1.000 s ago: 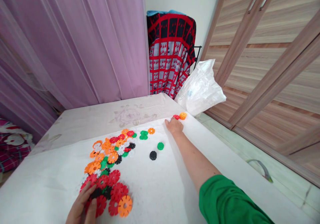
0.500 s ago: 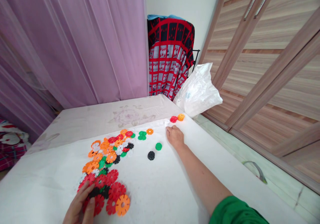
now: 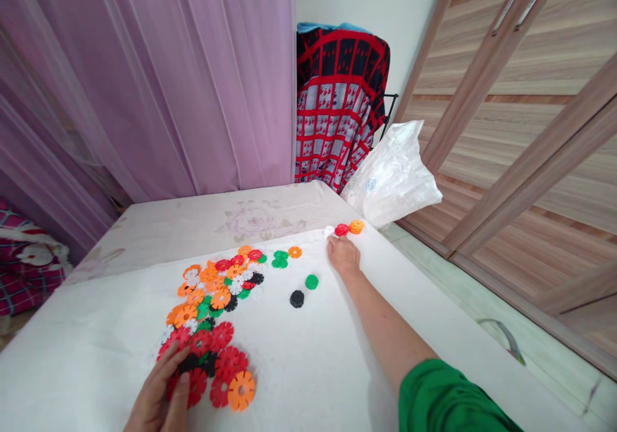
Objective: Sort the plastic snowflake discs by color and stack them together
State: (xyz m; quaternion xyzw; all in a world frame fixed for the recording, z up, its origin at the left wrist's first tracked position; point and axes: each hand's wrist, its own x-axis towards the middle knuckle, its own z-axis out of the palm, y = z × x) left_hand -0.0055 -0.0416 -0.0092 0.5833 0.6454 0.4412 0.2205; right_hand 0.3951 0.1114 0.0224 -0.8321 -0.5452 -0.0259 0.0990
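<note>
My right hand (image 3: 344,256) reaches across the white cloth, its fingers closed against a white slotted plastic disc (image 3: 329,231). That disc lies just left of a small red disc stack (image 3: 342,229), and an orange disc stack (image 3: 357,227) stands to the right of the red one. My left hand (image 3: 161,387) rests at the near end of the loose disc pile, fingers and thumb apart over a red disc (image 3: 197,386) and a black disc (image 3: 189,362). The pile mixes red, orange, green, black and white discs. Part of the left fingers' contact is hidden.
A green disc (image 3: 312,281) and a black disc (image 3: 297,299) lie apart in the middle. Green discs (image 3: 279,260) sit near the pile's far end. A white plastic bag (image 3: 395,178) stands beyond the right table edge. A purple curtain (image 3: 207,85) hangs behind.
My right hand has moved slightly farther away, bringing its fingertips and the white disc closer to the line of the red stack. My left hand stays at the pile. The view has shifted slightly.
</note>
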